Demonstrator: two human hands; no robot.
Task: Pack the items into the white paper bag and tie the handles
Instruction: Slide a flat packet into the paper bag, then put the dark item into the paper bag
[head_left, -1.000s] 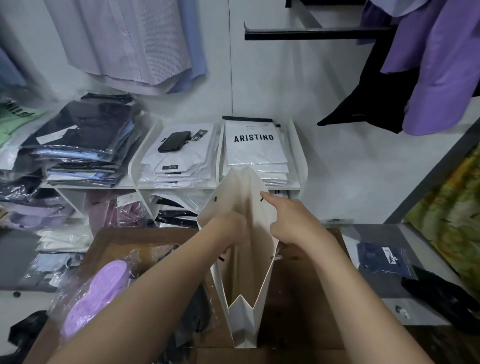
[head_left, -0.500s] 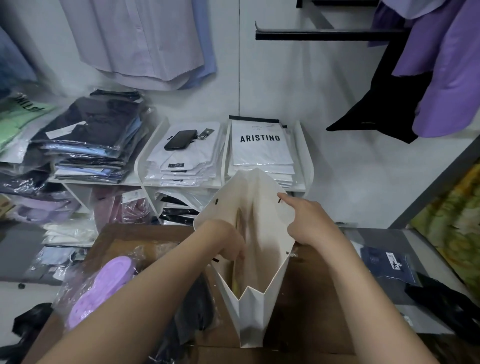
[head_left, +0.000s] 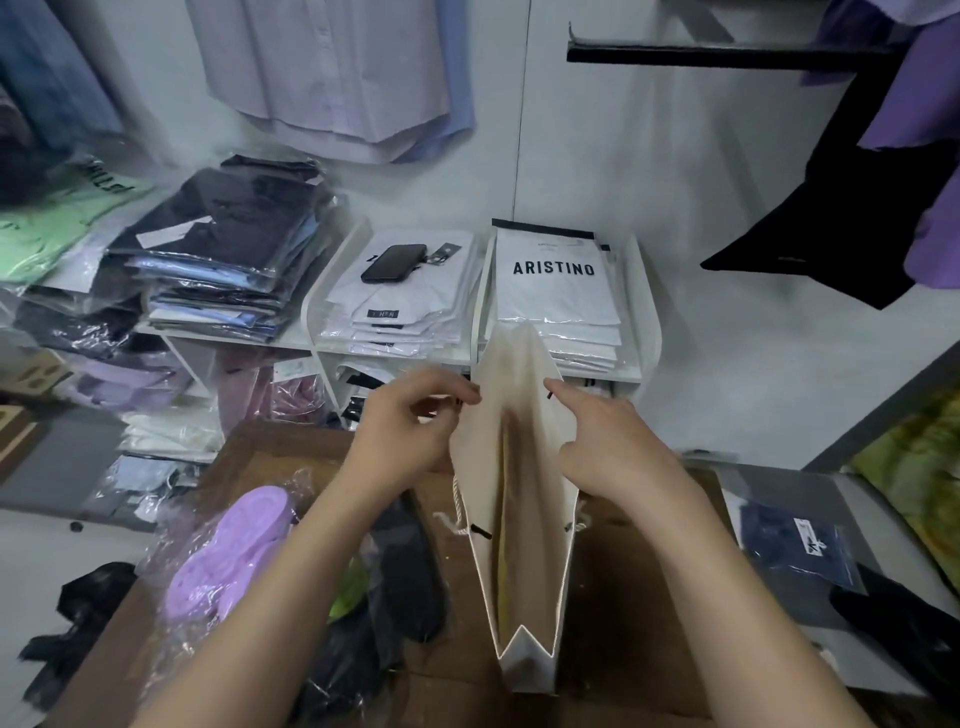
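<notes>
The white paper bag (head_left: 522, 660) stands upright on the brown table (head_left: 623, 597), its narrow mouth open towards me. A yellowish flat item (head_left: 502, 571) shows inside it. My left hand (head_left: 410, 431) is outside the bag's left wall, fingertips pinched at the rim by a black cord tip. My right hand (head_left: 613, 447) holds the right wall, index finger stretched to the handle hole. A white rope handle (head_left: 457, 501) hangs down the left side. Purple shoes in clear plastic (head_left: 228, 551) and dark bagged garments (head_left: 410, 571) lie left of the bag.
A white shelf (head_left: 644, 312) behind the table holds stacks of packed shirts, a black phone (head_left: 393, 263) and ARISTINO packs (head_left: 553, 291). Shirts hang above. A black rail (head_left: 701, 52) juts out at upper right. A navy packet (head_left: 800, 545) lies on the grey surface to the right.
My left hand has come out of the bag and now pinches its left rim from outside. The bag's mouth has narrowed. My right hand stays at the right rim.
</notes>
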